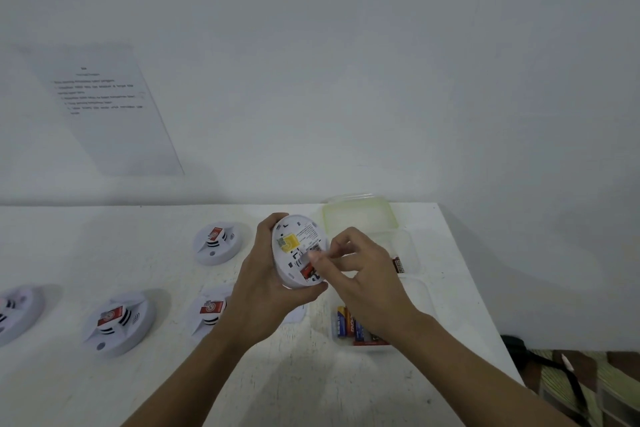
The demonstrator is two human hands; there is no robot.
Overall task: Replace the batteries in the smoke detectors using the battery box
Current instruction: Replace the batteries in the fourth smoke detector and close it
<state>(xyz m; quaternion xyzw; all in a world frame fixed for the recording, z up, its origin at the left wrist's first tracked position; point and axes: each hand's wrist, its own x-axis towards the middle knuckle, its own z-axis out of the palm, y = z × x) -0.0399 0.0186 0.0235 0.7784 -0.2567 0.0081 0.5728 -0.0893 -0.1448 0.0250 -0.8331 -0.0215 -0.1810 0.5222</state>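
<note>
My left hand grips a white round smoke detector above the table, its back turned toward me. A yellow tag and a printed label show on that back. A red battery sits in the compartment near the lower edge. My right hand has its fingertips pinched at the compartment, touching the battery or something small beside it; I cannot tell which. A clear battery box lies just right of my hands, with several batteries at its near end.
Several more smoke detectors lie face up on the white table: one at the back, two in front, one at the left edge. The box's yellowish lid leans at the wall. The table ends at right.
</note>
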